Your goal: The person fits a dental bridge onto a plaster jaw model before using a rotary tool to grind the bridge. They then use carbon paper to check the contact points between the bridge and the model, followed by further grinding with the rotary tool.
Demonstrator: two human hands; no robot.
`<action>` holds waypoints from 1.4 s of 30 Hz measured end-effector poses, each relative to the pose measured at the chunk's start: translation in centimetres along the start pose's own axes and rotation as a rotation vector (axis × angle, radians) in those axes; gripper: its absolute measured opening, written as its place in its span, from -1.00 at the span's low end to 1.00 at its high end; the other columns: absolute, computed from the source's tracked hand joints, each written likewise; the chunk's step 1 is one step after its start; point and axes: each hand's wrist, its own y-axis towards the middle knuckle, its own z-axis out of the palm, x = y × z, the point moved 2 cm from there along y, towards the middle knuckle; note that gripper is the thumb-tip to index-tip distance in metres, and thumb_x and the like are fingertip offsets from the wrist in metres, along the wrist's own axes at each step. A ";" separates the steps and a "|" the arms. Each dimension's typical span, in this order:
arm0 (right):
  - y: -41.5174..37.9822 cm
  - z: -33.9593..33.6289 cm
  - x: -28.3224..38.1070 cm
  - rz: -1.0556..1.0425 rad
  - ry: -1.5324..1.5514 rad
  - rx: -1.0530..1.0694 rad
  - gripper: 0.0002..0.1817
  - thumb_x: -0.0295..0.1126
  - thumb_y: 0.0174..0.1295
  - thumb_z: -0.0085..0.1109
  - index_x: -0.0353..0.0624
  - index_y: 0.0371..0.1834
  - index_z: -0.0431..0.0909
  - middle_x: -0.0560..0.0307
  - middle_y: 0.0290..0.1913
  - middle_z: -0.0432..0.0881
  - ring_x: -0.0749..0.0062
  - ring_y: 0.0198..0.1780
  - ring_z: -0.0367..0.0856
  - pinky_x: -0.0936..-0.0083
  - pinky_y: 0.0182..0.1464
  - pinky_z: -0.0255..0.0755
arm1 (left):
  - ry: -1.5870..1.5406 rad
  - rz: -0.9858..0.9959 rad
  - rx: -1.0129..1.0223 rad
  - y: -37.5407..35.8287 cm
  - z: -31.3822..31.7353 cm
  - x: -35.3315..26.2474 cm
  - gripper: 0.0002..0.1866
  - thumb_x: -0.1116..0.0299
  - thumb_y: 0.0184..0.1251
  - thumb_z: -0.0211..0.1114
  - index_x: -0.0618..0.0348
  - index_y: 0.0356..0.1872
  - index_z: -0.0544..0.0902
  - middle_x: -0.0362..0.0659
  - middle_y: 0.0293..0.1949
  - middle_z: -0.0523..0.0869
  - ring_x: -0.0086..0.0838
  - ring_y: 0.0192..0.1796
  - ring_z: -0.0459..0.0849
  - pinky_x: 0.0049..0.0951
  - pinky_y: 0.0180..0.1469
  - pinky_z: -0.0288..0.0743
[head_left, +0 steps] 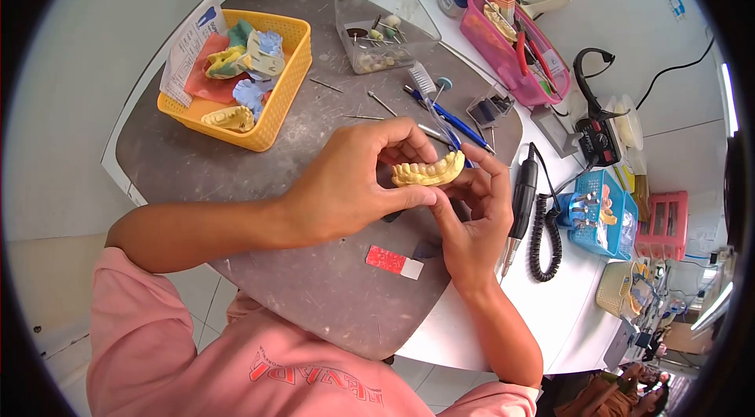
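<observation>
A yellow plaster dental cast (429, 172) with a row of teeth is held up over the grey work mat. My left hand (358, 173) grips its left end, thumb along the base and fingers curled behind. From the other side my right hand (474, 209) has its thumb under the cast and its fingers at the right end. Both thumbs meet below the cast. Beneath the hands on the mat lies a red and white strip of paper (393, 261), with a small dark piece (427, 249) beside it.
A yellow basket (275, 114) with casts and moulds stands at the left. Behind the hands are a clear box of burs (381, 55), loose tools and a blue pen (456, 120). To the right are a pink basket (480, 44), a corded handpiece (523, 197) and a blue basket (595, 240).
</observation>
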 end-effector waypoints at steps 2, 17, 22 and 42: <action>0.2 -0.1 1.2 0.050 0.047 -0.033 -0.38 -0.61 0.13 0.41 -0.33 0.22 0.28 0.00 -0.16 0.68 0.46 -0.17 0.70 0.59 -0.11 0.59 | 0.042 0.042 -0.003 0.1 0.0 -0.4 -0.67 0.43 0.17 0.49 0.29 -0.07 0.64 -0.18 -0.18 0.71 -0.58 -0.11 0.67 -0.51 0.00 0.55; 0.0 0.2 2.6 -0.188 -0.495 0.275 -0.71 -0.44 0.07 0.42 -0.15 -0.11 0.68 0.10 -0.28 0.55 0.28 -0.32 0.62 0.44 -0.36 0.54 | 0.276 0.363 -0.105 0.3 -0.6 -0.4 -0.75 0.55 0.06 0.41 0.24 -0.18 0.68 -0.12 -0.25 0.71 -0.43 -0.20 0.68 -0.48 -0.18 0.55; 0.0 0.8 2.0 -0.333 -0.614 0.366 -0.71 -0.42 0.05 0.40 -0.14 -0.12 0.65 0.11 -0.24 0.52 0.26 -0.22 0.57 0.34 -0.36 0.51 | 0.253 0.375 -0.116 0.5 -0.9 -0.5 -0.74 0.55 0.05 0.40 0.24 -0.17 0.68 -0.10 -0.24 0.72 -0.40 -0.20 0.69 -0.46 -0.18 0.55; -1.2 -3.7 1.8 0.311 0.020 0.057 -0.91 -0.60 0.28 0.26 -0.41 -0.21 0.60 0.16 -0.31 0.69 0.65 -0.35 0.64 0.69 -0.34 0.57 | 0.701 0.626 -0.059 0.5 0.3 0.7 -0.69 0.52 -0.09 0.50 0.10 -0.23 0.69 -0.23 -0.26 0.68 -0.31 -0.17 0.62 -0.31 -0.13 0.52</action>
